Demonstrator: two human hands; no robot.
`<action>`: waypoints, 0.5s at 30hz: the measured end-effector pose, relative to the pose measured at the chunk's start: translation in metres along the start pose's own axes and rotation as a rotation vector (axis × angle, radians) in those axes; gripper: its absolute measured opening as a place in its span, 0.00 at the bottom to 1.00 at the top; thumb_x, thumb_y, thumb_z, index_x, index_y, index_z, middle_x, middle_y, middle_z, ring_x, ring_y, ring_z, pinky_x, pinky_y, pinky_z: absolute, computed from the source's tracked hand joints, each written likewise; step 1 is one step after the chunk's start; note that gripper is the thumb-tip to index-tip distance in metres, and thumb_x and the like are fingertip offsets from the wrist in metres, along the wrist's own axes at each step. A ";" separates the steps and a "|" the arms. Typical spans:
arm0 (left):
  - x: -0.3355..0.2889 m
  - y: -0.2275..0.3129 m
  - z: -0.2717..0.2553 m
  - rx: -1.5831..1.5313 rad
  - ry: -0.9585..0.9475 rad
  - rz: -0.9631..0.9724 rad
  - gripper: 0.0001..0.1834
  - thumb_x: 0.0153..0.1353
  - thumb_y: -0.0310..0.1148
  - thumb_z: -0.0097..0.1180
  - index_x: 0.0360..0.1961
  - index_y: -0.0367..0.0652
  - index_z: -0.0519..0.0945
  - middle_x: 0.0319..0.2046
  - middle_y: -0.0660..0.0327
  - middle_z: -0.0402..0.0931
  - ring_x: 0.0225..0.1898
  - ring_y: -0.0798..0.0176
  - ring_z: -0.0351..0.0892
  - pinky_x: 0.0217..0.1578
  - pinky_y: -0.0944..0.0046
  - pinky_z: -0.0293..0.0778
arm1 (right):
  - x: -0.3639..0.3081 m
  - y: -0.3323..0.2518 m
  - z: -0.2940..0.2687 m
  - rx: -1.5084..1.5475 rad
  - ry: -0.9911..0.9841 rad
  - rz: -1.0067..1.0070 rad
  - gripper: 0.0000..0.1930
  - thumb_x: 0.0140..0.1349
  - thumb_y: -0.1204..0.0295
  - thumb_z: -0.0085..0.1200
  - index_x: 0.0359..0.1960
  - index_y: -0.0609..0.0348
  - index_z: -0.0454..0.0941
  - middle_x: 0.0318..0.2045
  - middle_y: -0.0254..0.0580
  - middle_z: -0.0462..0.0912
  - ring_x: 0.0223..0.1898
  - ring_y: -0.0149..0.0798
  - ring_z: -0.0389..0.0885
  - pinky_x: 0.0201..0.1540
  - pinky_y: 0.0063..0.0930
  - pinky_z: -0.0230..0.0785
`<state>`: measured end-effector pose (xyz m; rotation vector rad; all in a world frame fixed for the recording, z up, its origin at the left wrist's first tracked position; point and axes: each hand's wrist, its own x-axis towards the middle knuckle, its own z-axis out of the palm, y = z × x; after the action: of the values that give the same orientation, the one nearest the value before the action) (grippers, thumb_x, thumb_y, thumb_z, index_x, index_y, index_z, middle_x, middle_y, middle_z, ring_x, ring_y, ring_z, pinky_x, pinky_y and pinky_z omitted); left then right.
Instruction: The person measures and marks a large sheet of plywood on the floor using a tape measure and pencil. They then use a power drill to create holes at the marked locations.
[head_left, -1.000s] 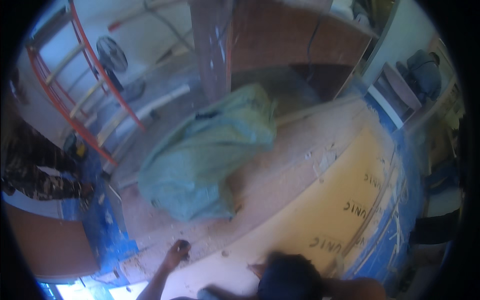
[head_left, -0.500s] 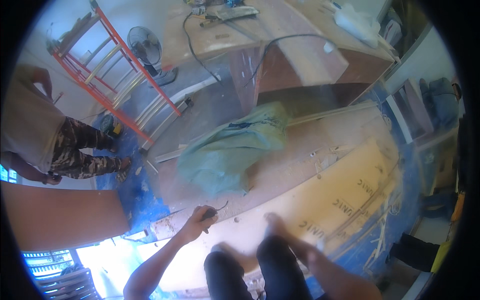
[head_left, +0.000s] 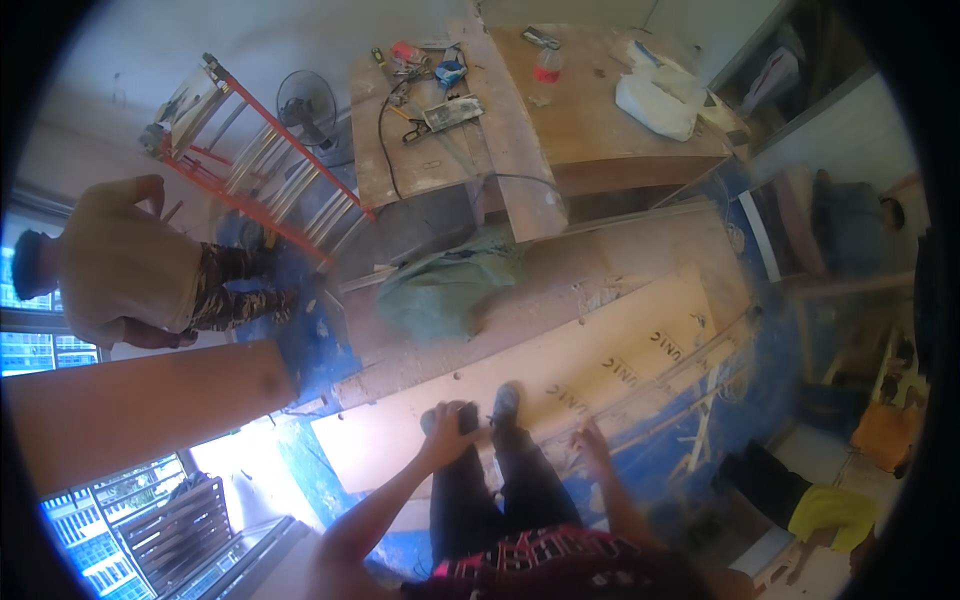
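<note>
While the left hand (head_left: 447, 438) hovers, the board (head_left: 552, 368) lies below.

Left fingers (head_left: 466, 437), right fingers (head_left: 588, 438) well apart

In my left hand (head_left: 448, 438) I hold a small dark thing (head_left: 468, 417), mostly covered by my fingers and too unclear for its shape to show, above a long tan board (head_left: 560, 362). The board lies flat and slantwise along the near edge of a wider, dusty brownish sheet (head_left: 630, 250). Dark lettering repeats toward the board's near right edge, and small dark round spots dot its far long edge.
</note>
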<state>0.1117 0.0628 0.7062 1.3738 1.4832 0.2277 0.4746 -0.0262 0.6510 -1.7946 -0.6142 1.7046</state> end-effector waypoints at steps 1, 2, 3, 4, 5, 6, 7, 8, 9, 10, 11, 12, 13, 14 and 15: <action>0.001 0.030 0.006 0.092 0.028 0.124 0.42 0.51 0.46 0.75 0.62 0.40 0.68 0.57 0.43 0.64 0.57 0.38 0.73 0.57 0.50 0.75 | -0.014 -0.026 0.022 -0.178 0.017 -0.146 0.16 0.67 0.70 0.54 0.55 0.57 0.74 0.34 0.36 0.79 0.35 0.33 0.79 0.42 0.29 0.75; 0.000 0.068 0.009 0.037 0.020 0.120 0.42 0.50 0.44 0.75 0.62 0.40 0.68 0.57 0.43 0.63 0.57 0.37 0.73 0.58 0.49 0.74 | -0.019 -0.046 0.032 0.019 -0.040 -0.127 0.15 0.68 0.71 0.53 0.55 0.56 0.74 0.37 0.36 0.79 0.38 0.33 0.79 0.44 0.28 0.74; -0.003 0.104 0.012 -0.018 0.022 0.116 0.42 0.49 0.42 0.76 0.62 0.40 0.68 0.58 0.42 0.62 0.58 0.35 0.73 0.59 0.48 0.73 | -0.024 -0.067 0.043 0.216 -0.097 -0.103 0.14 0.68 0.73 0.52 0.55 0.56 0.75 0.39 0.37 0.79 0.40 0.33 0.78 0.46 0.27 0.74; -0.006 0.127 0.024 -0.060 0.034 0.150 0.42 0.49 0.41 0.75 0.62 0.40 0.68 0.58 0.42 0.61 0.58 0.35 0.73 0.58 0.48 0.74 | -0.025 -0.092 0.055 0.450 -0.153 -0.035 0.13 0.68 0.73 0.53 0.54 0.55 0.75 0.41 0.37 0.79 0.41 0.32 0.79 0.45 0.26 0.73; 0.000 0.144 0.035 -0.110 0.054 0.194 0.41 0.50 0.39 0.75 0.62 0.40 0.68 0.59 0.42 0.59 0.58 0.36 0.73 0.57 0.49 0.75 | -0.027 -0.118 0.066 0.674 -0.187 0.048 0.13 0.69 0.74 0.54 0.54 0.55 0.75 0.43 0.37 0.79 0.43 0.31 0.79 0.45 0.25 0.73; 0.016 0.158 0.038 -0.153 0.092 0.237 0.40 0.50 0.37 0.75 0.62 0.41 0.68 0.60 0.42 0.58 0.58 0.36 0.73 0.56 0.49 0.76 | -0.039 -0.171 0.085 0.544 -0.171 -0.009 0.12 0.68 0.74 0.55 0.52 0.56 0.75 0.43 0.36 0.80 0.42 0.28 0.79 0.42 0.24 0.72; 0.033 0.172 0.041 -0.204 0.104 0.292 0.40 0.50 0.37 0.75 0.62 0.40 0.68 0.59 0.42 0.58 0.58 0.37 0.72 0.58 0.49 0.74 | -0.041 -0.208 0.092 0.416 -0.147 -0.070 0.12 0.68 0.73 0.57 0.51 0.57 0.75 0.42 0.34 0.81 0.42 0.25 0.79 0.38 0.22 0.71; 0.042 0.185 0.045 -0.260 0.104 0.339 0.41 0.49 0.36 0.76 0.62 0.40 0.68 0.58 0.41 0.58 0.58 0.38 0.71 0.59 0.48 0.73 | -0.034 -0.226 0.086 0.405 -0.159 -0.078 0.12 0.67 0.74 0.57 0.51 0.58 0.75 0.42 0.35 0.81 0.42 0.25 0.79 0.38 0.21 0.72; 0.046 0.196 0.046 -0.319 0.103 0.380 0.41 0.49 0.35 0.76 0.63 0.40 0.69 0.57 0.41 0.58 0.59 0.39 0.70 0.60 0.48 0.72 | -0.027 -0.239 0.076 0.392 -0.170 -0.079 0.13 0.67 0.74 0.57 0.51 0.58 0.75 0.42 0.35 0.81 0.41 0.25 0.80 0.38 0.21 0.72; 0.056 0.210 0.036 -0.336 0.058 0.410 0.40 0.51 0.35 0.75 0.64 0.41 0.68 0.58 0.42 0.60 0.58 0.41 0.72 0.59 0.49 0.73 | -0.017 -0.252 0.065 0.379 -0.172 -0.094 0.13 0.67 0.74 0.58 0.52 0.59 0.75 0.42 0.35 0.82 0.40 0.24 0.81 0.38 0.20 0.72; 0.068 0.224 0.025 -0.353 0.014 0.439 0.40 0.53 0.35 0.74 0.65 0.42 0.67 0.58 0.44 0.61 0.58 0.42 0.73 0.57 0.50 0.75 | -0.007 -0.262 0.053 0.277 -0.152 -0.144 0.14 0.66 0.74 0.58 0.52 0.60 0.75 0.41 0.34 0.82 0.37 0.23 0.79 0.36 0.19 0.71; 0.079 0.234 0.013 -0.371 -0.033 0.464 0.39 0.55 0.35 0.72 0.66 0.43 0.67 0.58 0.45 0.63 0.57 0.43 0.75 0.55 0.51 0.76 | 0.003 -0.270 0.042 0.177 -0.131 -0.187 0.14 0.66 0.74 0.58 0.52 0.60 0.75 0.39 0.33 0.82 0.34 0.22 0.78 0.35 0.19 0.70; 0.096 0.242 0.000 -0.426 -0.089 0.419 0.38 0.57 0.35 0.70 0.67 0.43 0.67 0.58 0.47 0.66 0.56 0.46 0.76 0.54 0.52 0.77 | 0.015 -0.288 0.030 0.257 -0.147 -0.109 0.13 0.65 0.74 0.59 0.50 0.60 0.76 0.35 0.30 0.81 0.29 0.20 0.73 0.31 0.18 0.65; 0.114 0.247 -0.015 -0.483 -0.144 0.374 0.37 0.59 0.36 0.68 0.68 0.44 0.67 0.58 0.49 0.69 0.56 0.48 0.78 0.52 0.53 0.78 | 0.023 -0.304 0.018 0.339 -0.153 -0.026 0.12 0.64 0.74 0.60 0.49 0.59 0.76 0.32 0.28 0.80 0.23 0.18 0.68 0.27 0.17 0.61; 0.133 0.250 -0.029 -0.545 -0.194 0.325 0.35 0.62 0.37 0.67 0.68 0.45 0.67 0.58 0.51 0.72 0.55 0.50 0.79 0.50 0.54 0.79 | 0.028 -0.323 0.018 0.324 -0.113 -0.026 0.11 0.64 0.74 0.61 0.46 0.59 0.77 0.30 0.26 0.78 0.22 0.18 0.66 0.27 0.17 0.59</action>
<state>0.2708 0.2652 0.8270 1.1399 0.9353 0.6363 0.4794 0.2288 0.8527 -1.4665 -0.3790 1.7811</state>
